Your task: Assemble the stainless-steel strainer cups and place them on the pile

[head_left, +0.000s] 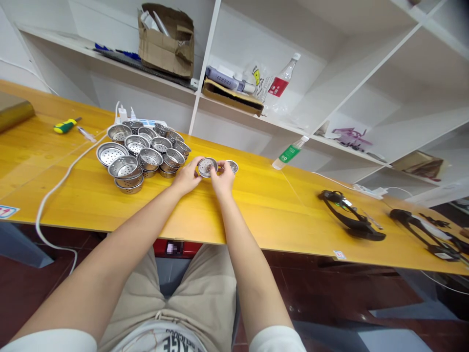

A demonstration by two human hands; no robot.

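Between my hands is a small round steel strainer cup [205,166] with holes in its bottom, its open side facing me. My left hand [186,179] grips its left rim, fingers curled behind it. My right hand [223,181] holds it from the right, with the thumb over the cup's inside. A second perforated steel cup [233,166] sits on the table just beyond my right hand, which partly hides it. To the left of my left hand stand several stacked steel strainer cups [125,167], packed close together.
The yellow wooden table [264,210] holds a screwdriver [66,126], a white cable [54,188], a power strip [146,122], a green-labelled bottle [290,153] and black headsets [351,222]. Behind it are white shelves with a cardboard box [166,51] and a red-labelled bottle [280,84].
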